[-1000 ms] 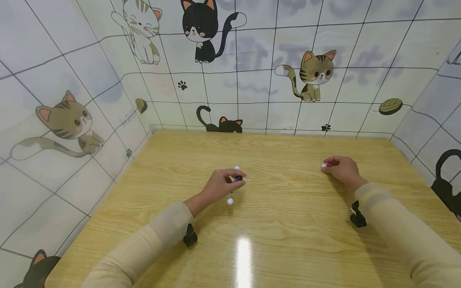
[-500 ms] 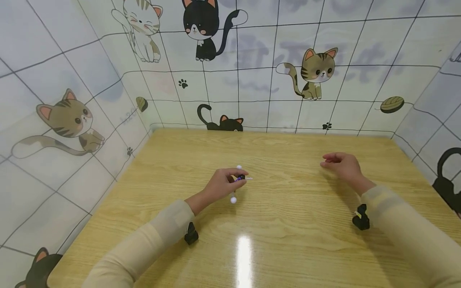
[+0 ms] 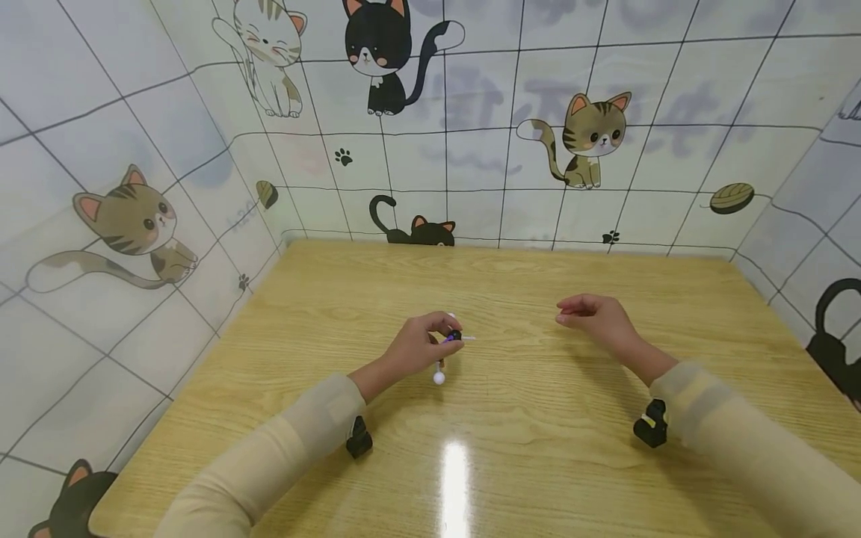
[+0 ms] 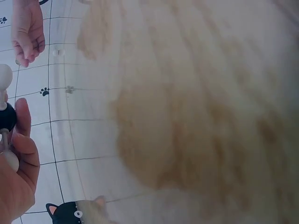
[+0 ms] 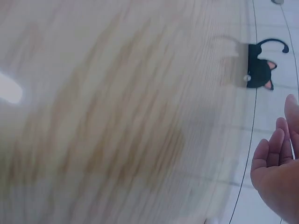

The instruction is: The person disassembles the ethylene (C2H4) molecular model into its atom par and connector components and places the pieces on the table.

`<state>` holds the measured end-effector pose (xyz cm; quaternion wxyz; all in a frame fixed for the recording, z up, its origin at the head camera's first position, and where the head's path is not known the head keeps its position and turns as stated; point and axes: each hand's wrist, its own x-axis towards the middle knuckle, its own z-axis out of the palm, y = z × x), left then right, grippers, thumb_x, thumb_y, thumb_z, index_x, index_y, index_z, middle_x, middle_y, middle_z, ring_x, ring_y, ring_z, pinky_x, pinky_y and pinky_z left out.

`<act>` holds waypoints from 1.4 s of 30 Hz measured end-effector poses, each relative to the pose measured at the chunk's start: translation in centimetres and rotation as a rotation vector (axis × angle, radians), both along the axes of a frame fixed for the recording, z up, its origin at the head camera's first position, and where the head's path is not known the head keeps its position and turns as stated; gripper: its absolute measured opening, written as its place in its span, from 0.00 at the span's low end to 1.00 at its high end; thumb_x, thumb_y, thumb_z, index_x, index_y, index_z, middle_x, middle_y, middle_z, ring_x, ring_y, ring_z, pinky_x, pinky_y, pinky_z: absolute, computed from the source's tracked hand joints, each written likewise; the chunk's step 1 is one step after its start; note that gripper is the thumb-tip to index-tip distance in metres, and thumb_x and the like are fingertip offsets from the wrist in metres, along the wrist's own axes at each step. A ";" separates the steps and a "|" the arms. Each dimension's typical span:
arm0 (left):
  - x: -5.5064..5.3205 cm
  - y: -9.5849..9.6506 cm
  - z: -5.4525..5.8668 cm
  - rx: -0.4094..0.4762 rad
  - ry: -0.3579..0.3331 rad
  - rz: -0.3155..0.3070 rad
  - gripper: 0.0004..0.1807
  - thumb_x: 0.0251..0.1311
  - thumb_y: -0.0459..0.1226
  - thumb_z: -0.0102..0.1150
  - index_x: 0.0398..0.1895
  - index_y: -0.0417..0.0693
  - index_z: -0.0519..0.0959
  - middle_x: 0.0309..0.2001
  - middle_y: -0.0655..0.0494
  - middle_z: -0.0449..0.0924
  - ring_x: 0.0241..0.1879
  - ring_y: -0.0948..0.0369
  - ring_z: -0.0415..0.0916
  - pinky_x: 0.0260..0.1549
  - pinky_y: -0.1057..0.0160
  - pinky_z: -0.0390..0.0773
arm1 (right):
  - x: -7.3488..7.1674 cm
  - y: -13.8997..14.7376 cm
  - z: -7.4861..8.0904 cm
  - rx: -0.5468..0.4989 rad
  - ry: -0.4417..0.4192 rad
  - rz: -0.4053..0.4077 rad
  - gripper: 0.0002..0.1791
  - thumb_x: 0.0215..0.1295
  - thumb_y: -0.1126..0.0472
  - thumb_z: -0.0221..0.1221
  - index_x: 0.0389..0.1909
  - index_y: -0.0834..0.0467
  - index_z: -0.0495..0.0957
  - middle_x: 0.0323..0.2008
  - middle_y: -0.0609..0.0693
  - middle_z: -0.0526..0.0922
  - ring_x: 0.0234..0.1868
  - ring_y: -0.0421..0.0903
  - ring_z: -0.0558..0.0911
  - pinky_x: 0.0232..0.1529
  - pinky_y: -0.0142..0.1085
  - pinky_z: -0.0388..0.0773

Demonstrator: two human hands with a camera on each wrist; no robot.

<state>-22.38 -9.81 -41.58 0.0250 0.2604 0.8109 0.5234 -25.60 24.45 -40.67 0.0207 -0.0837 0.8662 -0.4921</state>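
Note:
My left hand (image 3: 420, 346) pinches a small ball-and-stick model (image 3: 454, 336) over the middle of the table. The model has a black ball, white balls on short sticks and a purple part. One white ball (image 3: 439, 378) hangs below the fingers. In the left wrist view, the black ball (image 4: 7, 117) lies between thumb and fingers. My right hand (image 3: 599, 320) hovers to the right, its fingers loosely bent. No held thing shows among its fingers (image 5: 273, 149). A pale round shape (image 4: 58, 52) appears low beside that hand in the left wrist view.
The wooden table (image 3: 303, 321) is bounded by a cat-print wall covering (image 3: 484, 164) at the back and sides. A light reflection (image 3: 454, 486) shines near the front. Black camera mounts (image 3: 359, 438) sit under both sleeves.
The white ball seen in my right fingers a second ago no longer shows there. That hand has since shifted left, nearer the model. My left hand has barely moved and keeps its pinch.

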 end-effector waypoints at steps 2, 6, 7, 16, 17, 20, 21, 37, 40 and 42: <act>0.0 0.0 0.0 0.014 -0.018 -0.008 0.13 0.62 0.32 0.64 0.47 0.36 0.78 0.36 0.46 0.80 0.18 0.54 0.77 0.21 0.57 0.80 | 0.4 -1.0 0.2 -0.037 -0.021 0.020 0.23 0.64 0.57 0.65 0.53 0.69 0.77 0.43 0.54 0.84 0.38 0.37 0.80 0.43 0.39 0.80; 0.0 0.1 -0.1 0.035 -0.025 -0.027 0.14 0.62 0.33 0.64 0.47 0.35 0.78 0.35 0.49 0.79 0.19 0.58 0.77 0.21 0.59 0.80 | 1.2 -3.0 0.5 -0.094 -0.063 0.047 0.23 0.64 0.57 0.66 0.53 0.70 0.77 0.42 0.52 0.84 0.39 0.39 0.80 0.45 0.41 0.79; 0.0 0.1 -0.1 0.038 -0.022 -0.031 0.14 0.62 0.33 0.64 0.48 0.34 0.78 0.35 0.49 0.79 0.19 0.59 0.77 0.21 0.59 0.80 | 1.4 -3.5 0.5 -0.103 -0.065 0.054 0.23 0.64 0.58 0.65 0.53 0.70 0.77 0.42 0.52 0.84 0.39 0.39 0.80 0.45 0.41 0.79; 0.1 0.3 -0.3 0.026 0.004 -0.036 0.13 0.63 0.33 0.63 0.48 0.35 0.79 0.35 0.52 0.80 0.20 0.59 0.77 0.20 0.61 0.79 | 3.1 -7.1 0.4 -0.193 -0.084 0.139 0.20 0.63 0.60 0.66 0.50 0.71 0.78 0.40 0.52 0.84 0.39 0.42 0.81 0.45 0.44 0.79; 0.1 0.3 -0.3 0.026 0.004 -0.038 0.13 0.63 0.33 0.63 0.48 0.35 0.79 0.35 0.52 0.80 0.20 0.59 0.77 0.20 0.61 0.79 | 3.2 -7.3 0.3 -0.203 -0.082 0.146 0.20 0.62 0.60 0.66 0.49 0.71 0.79 0.40 0.52 0.84 0.39 0.42 0.81 0.45 0.44 0.79; 0.2 0.4 -0.2 0.033 0.002 -0.040 0.13 0.63 0.32 0.62 0.48 0.34 0.79 0.36 0.50 0.81 0.20 0.57 0.77 0.20 0.62 0.79 | 3.5 -8.0 0.1 -0.222 -0.073 0.165 0.20 0.62 0.61 0.66 0.48 0.71 0.79 0.40 0.53 0.84 0.40 0.42 0.82 0.46 0.46 0.79; 0.2 0.5 -0.2 0.035 0.000 -0.042 0.13 0.63 0.31 0.62 0.48 0.34 0.79 0.36 0.50 0.81 0.20 0.55 0.77 0.21 0.62 0.79 | 3.6 -8.2 0.0 -0.226 -0.069 0.168 0.19 0.62 0.61 0.66 0.48 0.71 0.79 0.40 0.53 0.84 0.39 0.42 0.82 0.46 0.47 0.79; 0.2 1.0 -0.5 0.054 0.013 -0.081 0.11 0.62 0.31 0.62 0.47 0.37 0.78 0.36 0.50 0.82 0.23 0.57 0.80 0.23 0.61 0.81 | 4.8 -10.6 -0.6 -0.307 -0.078 0.166 0.17 0.62 0.64 0.66 0.47 0.71 0.79 0.41 0.55 0.84 0.40 0.43 0.81 0.44 0.36 0.80; 0.3 1.1 -0.5 0.075 -0.018 -0.091 0.10 0.62 0.31 0.63 0.46 0.39 0.78 0.36 0.49 0.81 0.22 0.57 0.80 0.23 0.60 0.82 | 5.0 -10.8 -0.7 -0.302 -0.075 0.160 0.16 0.62 0.64 0.66 0.47 0.70 0.80 0.41 0.55 0.84 0.41 0.44 0.81 0.43 0.37 0.80; 0.2 1.2 -0.5 0.086 -0.041 -0.102 0.10 0.62 0.31 0.63 0.46 0.40 0.79 0.37 0.49 0.81 0.22 0.58 0.80 0.24 0.59 0.82 | 5.1 -10.9 -0.7 -0.301 -0.074 0.155 0.16 0.62 0.63 0.66 0.46 0.70 0.80 0.41 0.54 0.84 0.41 0.45 0.81 0.44 0.39 0.80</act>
